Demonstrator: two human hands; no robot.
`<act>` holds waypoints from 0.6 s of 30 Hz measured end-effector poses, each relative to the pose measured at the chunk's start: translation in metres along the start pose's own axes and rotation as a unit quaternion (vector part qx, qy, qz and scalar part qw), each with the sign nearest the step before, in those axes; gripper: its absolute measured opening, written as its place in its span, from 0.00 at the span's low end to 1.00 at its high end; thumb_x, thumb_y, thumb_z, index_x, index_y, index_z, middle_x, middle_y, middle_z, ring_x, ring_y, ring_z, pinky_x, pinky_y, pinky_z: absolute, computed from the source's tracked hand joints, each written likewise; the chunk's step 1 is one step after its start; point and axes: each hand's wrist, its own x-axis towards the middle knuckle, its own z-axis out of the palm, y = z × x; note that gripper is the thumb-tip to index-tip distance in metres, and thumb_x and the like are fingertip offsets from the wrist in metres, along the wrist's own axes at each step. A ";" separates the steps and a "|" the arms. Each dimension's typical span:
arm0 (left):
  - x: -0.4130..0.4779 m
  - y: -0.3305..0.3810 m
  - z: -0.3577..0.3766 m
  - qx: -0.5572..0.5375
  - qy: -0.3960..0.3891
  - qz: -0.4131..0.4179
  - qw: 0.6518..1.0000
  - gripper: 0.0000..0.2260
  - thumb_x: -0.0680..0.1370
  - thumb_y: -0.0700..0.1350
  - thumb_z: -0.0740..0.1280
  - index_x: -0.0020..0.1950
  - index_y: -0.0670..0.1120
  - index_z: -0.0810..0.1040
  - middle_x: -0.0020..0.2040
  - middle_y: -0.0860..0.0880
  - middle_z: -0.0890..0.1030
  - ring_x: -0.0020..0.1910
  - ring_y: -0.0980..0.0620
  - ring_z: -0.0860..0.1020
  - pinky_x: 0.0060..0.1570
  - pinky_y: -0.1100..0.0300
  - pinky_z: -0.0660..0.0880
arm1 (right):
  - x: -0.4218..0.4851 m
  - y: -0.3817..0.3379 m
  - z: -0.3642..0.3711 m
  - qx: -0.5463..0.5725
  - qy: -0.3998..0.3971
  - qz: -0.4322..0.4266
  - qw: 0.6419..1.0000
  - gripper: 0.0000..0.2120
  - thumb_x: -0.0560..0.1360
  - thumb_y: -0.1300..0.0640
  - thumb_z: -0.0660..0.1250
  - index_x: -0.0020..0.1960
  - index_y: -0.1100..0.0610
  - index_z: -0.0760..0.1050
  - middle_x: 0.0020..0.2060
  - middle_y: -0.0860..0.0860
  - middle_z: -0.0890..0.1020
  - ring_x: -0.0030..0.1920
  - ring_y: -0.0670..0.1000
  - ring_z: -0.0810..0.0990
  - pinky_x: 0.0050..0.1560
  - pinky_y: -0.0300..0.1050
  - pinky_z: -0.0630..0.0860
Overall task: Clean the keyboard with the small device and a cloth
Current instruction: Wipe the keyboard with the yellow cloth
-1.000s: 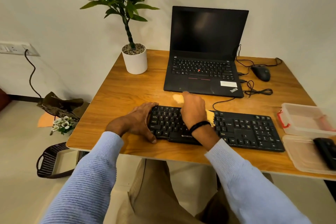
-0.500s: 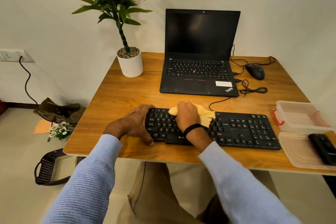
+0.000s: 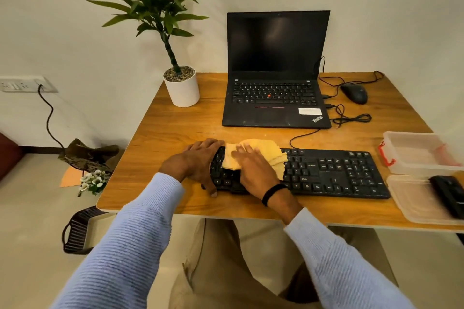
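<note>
A black keyboard (image 3: pixel 334 173) lies along the front of the wooden table (image 3: pixel 163 138). My left hand (image 3: pixel 195 163) grips its left end, fingers over the back edge and thumb at the front. My right hand (image 3: pixel 253 168) presses a yellow cloth (image 3: pixel 266 149) flat onto the keys of the left half, fingers stretched out. The cloth spills out past my fingers at the left and right. The small black device (image 3: pixel 449 194) lies in a clear plastic lid (image 3: pixel 414 203) at the right edge, away from both hands.
An open black laptop (image 3: pixel 273 98) stands behind the keyboard, with a mouse (image 3: pixel 354 93) and loose cables to its right. A potted plant (image 3: pixel 182 89) stands at the back left. A clear plastic container (image 3: pixel 416 155) sits beyond the lid at the right.
My right hand has slid the cloth leftward over the keys, toward my left hand, and its fingers lie flatter. My left hand has kept its hold on the keyboard's end.
</note>
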 end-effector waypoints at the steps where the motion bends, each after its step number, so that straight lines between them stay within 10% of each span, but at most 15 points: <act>1: 0.002 -0.001 0.000 -0.004 -0.004 0.007 1.000 0.64 0.56 0.60 0.83 0.81 0.55 0.45 0.80 0.51 0.53 0.79 0.43 0.55 0.77 0.40 0.53 | -0.009 -0.006 0.005 -0.002 -0.003 -0.016 1.000 0.30 0.75 0.70 0.60 0.75 0.55 0.61 0.76 0.54 0.60 0.77 0.55 0.51 0.77 0.53 0.45; 6: 0.005 -0.007 0.000 -0.014 -0.002 0.026 1.000 0.61 0.54 0.59 0.84 0.79 0.55 0.51 0.75 0.52 0.60 0.74 0.46 0.63 0.74 0.41 0.61 | -0.077 -0.013 0.034 -0.069 0.020 -0.148 0.986 0.36 0.67 0.64 0.72 0.73 0.57 0.66 0.73 0.55 0.67 0.74 0.56 0.62 0.73 0.53 0.51; 14: 0.004 -0.001 -0.003 -0.050 -0.031 0.013 0.998 0.62 0.54 0.54 0.86 0.78 0.56 0.51 0.76 0.54 0.57 0.75 0.46 0.61 0.71 0.37 0.67 | -0.116 -0.009 0.045 -0.028 0.131 0.108 0.985 0.33 0.64 0.70 0.61 0.70 0.62 0.69 0.69 0.59 0.71 0.71 0.61 0.68 0.69 0.56 0.53; 18: 0.004 0.002 -0.006 -0.023 -0.034 0.015 0.999 0.63 0.52 0.54 0.86 0.79 0.55 0.51 0.75 0.53 0.58 0.73 0.46 0.62 0.70 0.39 0.68 | -0.084 -0.070 0.063 -0.012 0.115 0.074 0.990 0.30 0.65 0.62 0.72 0.67 0.62 0.73 0.67 0.59 0.73 0.68 0.59 0.71 0.72 0.58 0.60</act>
